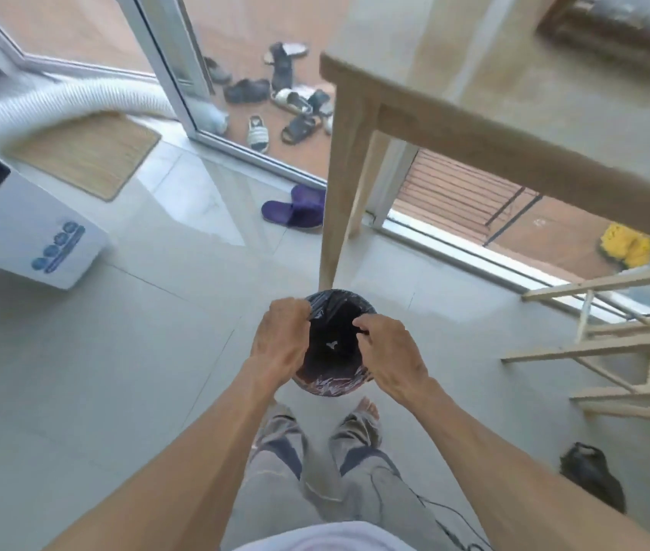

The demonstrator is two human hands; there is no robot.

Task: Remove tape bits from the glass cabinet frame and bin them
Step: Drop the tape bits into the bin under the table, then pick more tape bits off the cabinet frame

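Note:
A small round bin (333, 385) lined with a black plastic bag stands on the pale tiled floor right in front of my feet. A small white tape bit (331, 345) lies at its dark bottom. Both hands hover over the bin's mouth. My left hand (281, 344) is over the left rim with its fingers curled inward. My right hand (389, 357) is over the right rim, thumb and fingers pinched together; whether a bit of tape sits between them cannot be made out. The glass cabinet is not in view.
A wooden table leg (341, 184) stands just beyond the bin. A white appliance (25, 228) with a ribbed hose sits at left, purple slippers (295, 208) by the open glass door, a wooden rack (625, 351) at right, a black bag (592, 475) on the floor.

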